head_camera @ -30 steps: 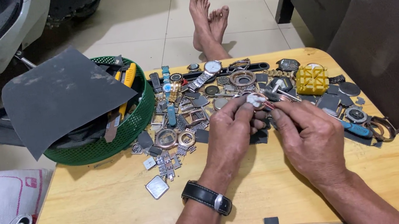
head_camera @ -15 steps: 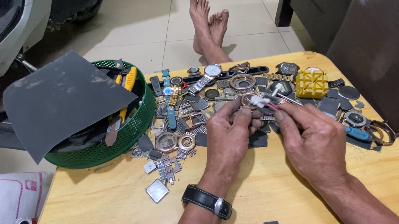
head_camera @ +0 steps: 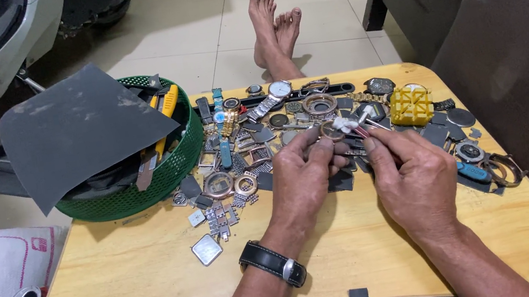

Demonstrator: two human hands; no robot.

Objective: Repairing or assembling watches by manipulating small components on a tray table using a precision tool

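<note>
My left hand (head_camera: 304, 177) pinches a small round watch case (head_camera: 332, 131) over the counter (head_camera: 145, 285); my right hand (head_camera: 412, 179) grips thin tweezers (head_camera: 373, 126) holding a white pad against it. A yellow square holder (head_camera: 410, 106) sits just beyond; a green basket (head_camera: 170, 169) stands left.

Bright even light, soft shadows, sharp

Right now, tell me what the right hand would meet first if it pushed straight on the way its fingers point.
Probably the small white-tipped tool it pinches, then the silver watch bracelet; depth is unclear.
</note>
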